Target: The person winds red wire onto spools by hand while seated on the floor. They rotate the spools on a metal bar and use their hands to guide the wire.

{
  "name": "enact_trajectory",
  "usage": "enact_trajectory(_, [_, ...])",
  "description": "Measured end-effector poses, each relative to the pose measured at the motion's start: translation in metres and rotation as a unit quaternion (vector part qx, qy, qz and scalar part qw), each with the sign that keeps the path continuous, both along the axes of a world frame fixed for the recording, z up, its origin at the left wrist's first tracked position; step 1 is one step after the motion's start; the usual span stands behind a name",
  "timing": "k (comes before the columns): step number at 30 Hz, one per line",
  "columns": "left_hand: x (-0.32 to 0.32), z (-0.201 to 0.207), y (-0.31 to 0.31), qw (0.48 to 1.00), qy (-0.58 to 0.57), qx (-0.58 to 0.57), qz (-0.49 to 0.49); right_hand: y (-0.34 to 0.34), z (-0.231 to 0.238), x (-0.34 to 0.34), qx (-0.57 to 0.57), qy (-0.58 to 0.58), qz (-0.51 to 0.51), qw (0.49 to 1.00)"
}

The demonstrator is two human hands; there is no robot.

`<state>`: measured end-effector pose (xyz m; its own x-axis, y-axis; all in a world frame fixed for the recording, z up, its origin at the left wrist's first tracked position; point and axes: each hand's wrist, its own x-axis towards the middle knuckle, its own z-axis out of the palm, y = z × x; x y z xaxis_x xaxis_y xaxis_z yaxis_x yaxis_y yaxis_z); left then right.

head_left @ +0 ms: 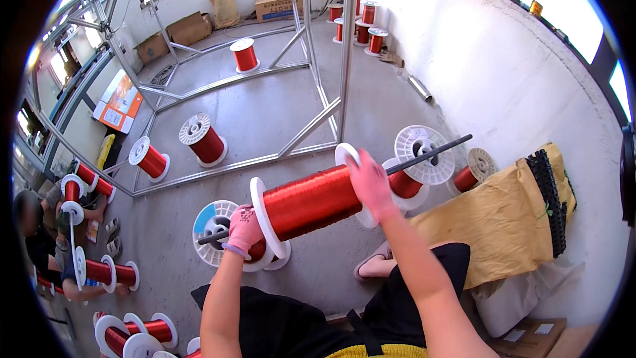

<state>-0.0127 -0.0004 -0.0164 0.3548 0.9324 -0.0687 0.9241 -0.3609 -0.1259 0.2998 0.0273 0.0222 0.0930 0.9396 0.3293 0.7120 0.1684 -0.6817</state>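
A large spool of red wire (311,202) with white flanges lies sideways before me, a dark rod (430,153) running through its middle. My left hand (245,231), in a pink glove, is closed round the rod beside the left flange. At the spool's other end is my right hand (371,185), also gloved in pink. It lies against the right flange, and its fingers are smeared by motion. Beneath the rod's left end stands a white-topped spool (207,215); another spool (427,139) stands under its right end. Whether the rod rests on them I cannot tell.
An aluminium frame (265,159) stands ahead, with red spools (211,146) in and beside it. More spools (375,41) are stacked by the wall. Yellow sacking (490,225) lies at right. Another person (50,238) sits among spools at left.
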Motion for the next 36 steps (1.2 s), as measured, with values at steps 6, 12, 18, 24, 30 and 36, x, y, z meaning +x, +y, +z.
enact_trajectory(6, [0.007,0.011,-0.005,0.990,-0.002,0.127,-0.056,-0.170,-0.181,0.037,-0.403,-0.089,-0.121,0.903])
enact_trajectory(12, [0.009,0.013,-0.009,1.000,0.019,-0.006,0.021,-0.152,-0.242,0.054,-0.232,-0.010,-0.119,0.965])
enact_trajectory(18, [0.002,0.000,-0.002,1.000,0.006,0.016,0.012,-0.155,-0.242,0.057,-0.212,-0.076,-0.136,0.965])
enact_trajectory(24, [0.003,0.003,-0.003,0.999,0.012,0.034,0.002,-0.154,-0.245,0.058,-0.213,-0.130,-0.093,0.964])
enact_trajectory(30, [0.005,0.004,-0.001,1.000,0.029,0.001,0.011,-0.115,-0.133,0.063,-0.136,-0.169,-0.152,0.964])
enact_trajectory(36, [0.007,0.005,-0.002,1.000,-0.012,0.005,0.022,0.022,0.036,0.031,-0.028,0.189,-0.048,0.980])
